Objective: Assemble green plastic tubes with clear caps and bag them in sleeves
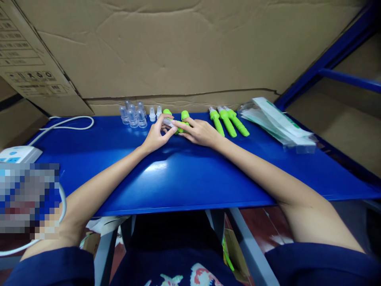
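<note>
Both hands meet over the far middle of the blue table. My left hand is closed, pinching a clear plastic cap between thumb and fingers. Against it, my right hand is wrapped round a bright green plastic handle, partly hidden by the fingers. The cap is at the handle's left end; whether it is seated there I cannot tell. Just behind the hands are two more green pieces, a left one and a right one. Two small whitish translucent nozzle-like parts stand to the left.
Several clear plastic cups stand upright at the back left. Three green handles with clear tips lie right of my hands, beside flat plastic packaging. A white power strip with a cable is at the left. Cardboard walls the back.
</note>
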Tool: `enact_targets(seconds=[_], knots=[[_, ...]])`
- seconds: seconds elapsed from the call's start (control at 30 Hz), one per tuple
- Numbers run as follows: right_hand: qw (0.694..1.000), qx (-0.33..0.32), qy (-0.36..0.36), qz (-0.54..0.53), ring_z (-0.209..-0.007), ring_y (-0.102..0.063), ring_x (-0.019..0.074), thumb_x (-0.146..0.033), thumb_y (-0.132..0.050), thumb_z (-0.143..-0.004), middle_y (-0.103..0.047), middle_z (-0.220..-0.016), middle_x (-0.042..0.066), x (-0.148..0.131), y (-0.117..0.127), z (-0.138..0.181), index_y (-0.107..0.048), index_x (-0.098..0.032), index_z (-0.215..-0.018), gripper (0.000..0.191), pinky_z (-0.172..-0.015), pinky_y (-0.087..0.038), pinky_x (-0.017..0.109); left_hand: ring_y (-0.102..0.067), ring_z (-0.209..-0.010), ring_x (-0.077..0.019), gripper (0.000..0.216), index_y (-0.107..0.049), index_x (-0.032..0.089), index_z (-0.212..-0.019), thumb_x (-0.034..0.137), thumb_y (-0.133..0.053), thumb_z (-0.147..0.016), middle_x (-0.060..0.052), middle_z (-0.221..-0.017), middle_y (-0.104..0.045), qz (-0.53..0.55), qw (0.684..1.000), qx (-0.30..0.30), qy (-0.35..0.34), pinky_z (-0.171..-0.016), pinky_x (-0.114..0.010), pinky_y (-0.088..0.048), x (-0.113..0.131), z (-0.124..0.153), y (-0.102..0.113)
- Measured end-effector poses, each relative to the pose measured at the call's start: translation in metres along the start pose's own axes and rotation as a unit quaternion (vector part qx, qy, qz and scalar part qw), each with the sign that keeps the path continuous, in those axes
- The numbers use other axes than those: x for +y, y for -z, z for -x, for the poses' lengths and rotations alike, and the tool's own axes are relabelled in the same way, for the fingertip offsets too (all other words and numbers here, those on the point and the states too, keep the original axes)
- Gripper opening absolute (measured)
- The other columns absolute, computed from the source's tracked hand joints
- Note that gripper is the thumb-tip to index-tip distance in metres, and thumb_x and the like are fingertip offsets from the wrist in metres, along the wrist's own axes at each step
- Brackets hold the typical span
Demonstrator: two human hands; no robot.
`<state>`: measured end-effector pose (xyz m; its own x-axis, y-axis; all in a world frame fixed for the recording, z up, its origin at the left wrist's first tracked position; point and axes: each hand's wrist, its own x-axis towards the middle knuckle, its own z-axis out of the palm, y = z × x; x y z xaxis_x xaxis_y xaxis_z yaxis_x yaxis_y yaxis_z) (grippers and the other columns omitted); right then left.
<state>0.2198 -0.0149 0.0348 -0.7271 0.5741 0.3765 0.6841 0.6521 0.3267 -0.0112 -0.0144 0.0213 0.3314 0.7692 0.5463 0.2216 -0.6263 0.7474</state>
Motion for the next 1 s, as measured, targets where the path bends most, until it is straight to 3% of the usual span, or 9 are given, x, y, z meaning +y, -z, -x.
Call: enact_targets(seconds=[0.2, 0.4, 0.53, 1.0], knots=[[0.999, 0.035, 0.029, -0.025, -0.089, -0.071, 0.0237, -0.039, -0.034, -0.114, -0.064, -0.141, 0.020, 0.003, -0.010, 0.004, -0.050, -0.019, -0.161, 0.054, -0.078, -0.058, 0.036, -0.071, -0.086, -0.0177, 0.049, -0.051, 0.022, -0.126, 0.051, -0.070, -0.092, -0.006, -0.105, -0.072, 0.009, 0.999, -0.030, -0.028, -0.074, -0.029, -0.057, -0.003, 0.001, -0.002], [0.996, 0.068, 0.045, -0.021, -0.092, -0.072, 0.0242, -0.038, -0.033, -0.114, -0.062, -0.145, 0.021, 0.003, -0.017, 0.003, -0.049, -0.018, -0.160, 0.053, -0.078, -0.060, 0.037, -0.067, -0.073, -0.0136, 0.049, -0.050, 0.021, -0.131, 0.041, -0.073, -0.092, -0.003, -0.098, -0.071, -0.012, 0.998, -0.026, -0.047, -0.067, -0.027, -0.056, -0.006, 0.000, -0.001], [0.996, 0.076, 0.049, -0.023, -0.091, -0.072, 0.0228, -0.036, -0.036, -0.114, -0.061, -0.148, 0.020, 0.005, -0.021, 0.004, -0.047, -0.019, -0.162, 0.052, -0.080, -0.060, 0.037, -0.071, -0.077, -0.0156, 0.046, -0.049, 0.022, -0.132, 0.036, -0.071, -0.093, -0.003, -0.098, -0.072, 0.013, 0.998, -0.033, -0.043, -0.068, -0.027, -0.056, -0.006, 0.000, -0.003], [0.991, 0.105, 0.062, -0.062, -0.095, -0.071, 0.0264, -0.038, -0.038, -0.114, -0.068, -0.129, 0.018, 0.014, -0.038, 0.008, -0.048, -0.019, -0.161, 0.052, -0.083, -0.060, 0.039, -0.073, -0.074, -0.0151, 0.032, -0.049, 0.021, -0.114, 0.032, -0.071, -0.093, 0.000, -0.087, -0.071, 0.024, 0.999, -0.024, -0.013, -0.067, -0.027, -0.055, -0.011, 0.003, -0.010]])
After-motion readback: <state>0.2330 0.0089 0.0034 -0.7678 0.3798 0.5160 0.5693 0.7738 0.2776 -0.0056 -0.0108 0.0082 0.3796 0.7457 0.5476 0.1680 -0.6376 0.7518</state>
